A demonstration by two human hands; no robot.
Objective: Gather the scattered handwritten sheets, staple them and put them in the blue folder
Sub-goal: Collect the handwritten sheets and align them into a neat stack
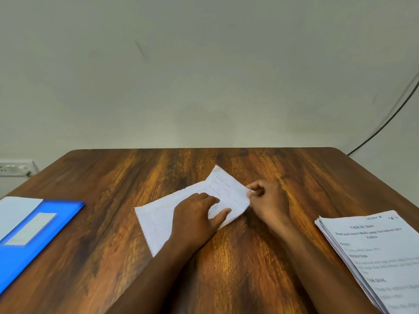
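The handwritten sheets (158,216) lie as one white stack, turned at an angle, in the middle of the wooden table (226,268). My left hand (197,214) rests flat on top of the stack with its fingers spread. At the stack's right edge, my right hand (267,198) pinches the paper between thumb and fingertips; something small may be in the pinch, too blurred to tell. The blue folder (34,241) lies closed at the left edge of the table, with a pale label on its cover. No stapler is in view.
A stack of printed sheets (381,257) headed with a task title lies at the right edge of the table. A black cable (390,116) hangs down the wall at the right. A wall socket (15,167) sits behind the table's left corner.
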